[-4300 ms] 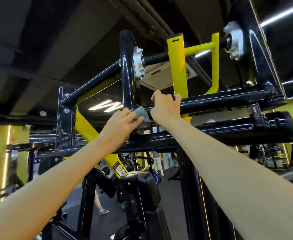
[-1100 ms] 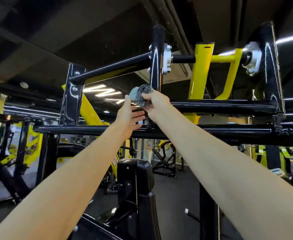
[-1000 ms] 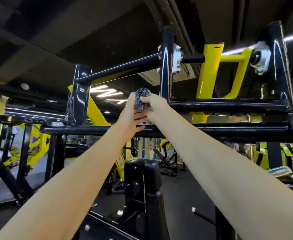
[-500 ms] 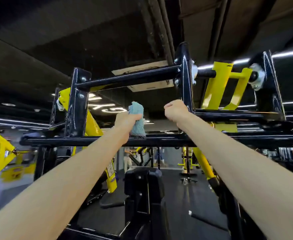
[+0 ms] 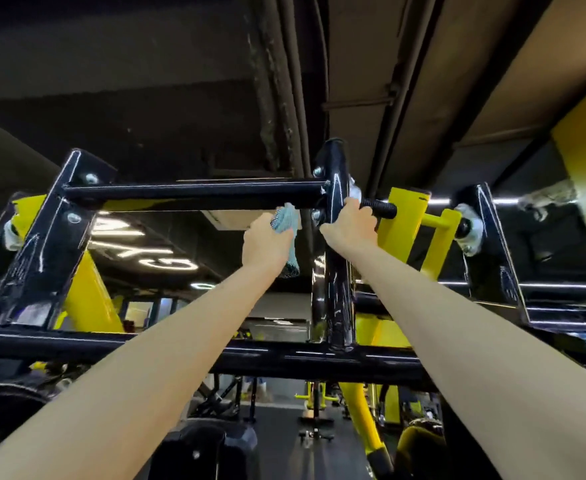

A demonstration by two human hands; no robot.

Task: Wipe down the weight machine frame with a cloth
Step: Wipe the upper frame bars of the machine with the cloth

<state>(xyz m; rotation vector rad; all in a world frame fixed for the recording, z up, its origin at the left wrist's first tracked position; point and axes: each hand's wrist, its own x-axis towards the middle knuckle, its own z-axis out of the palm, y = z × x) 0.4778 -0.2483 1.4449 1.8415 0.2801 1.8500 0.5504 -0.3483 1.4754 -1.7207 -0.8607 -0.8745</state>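
Both of your hands had climbed since the frame half a second earlier, leaving the lower crossbar level for the top of the glossy black steel weight machine frame (image 5: 284, 362), and your view had tilted up with them.

That frame filled most of the view, stiff and fixed, with slick painted tubes that should let fabric slide freely. Its thick black upright post (image 5: 333, 299) rose from the crossbar. The long black horizontal top tube (image 5: 187, 194) ran left from the post's upper end.

Your right hand (image 5: 348, 225) was wrapped around the post just below that joint, its grip curled tight on the steel as a brace. Your left hand (image 5: 267, 244) was raised just left of the post, its grip bunched around the pale blue mesh-backed cloth (image 5: 286, 220).

The cloth's top sat against the underside of the top tube beside the joint. Whether it was pressing there I could not tell. A loose tail hung below your palm.

The cloth looked light, soft and limp, so it would probably work best held bunched in your palm with a folded pad pushed forward. You would do well to tuck that tail in, since open mesh could snag on the small silver bolt heads (image 5: 316, 172) at the joint.
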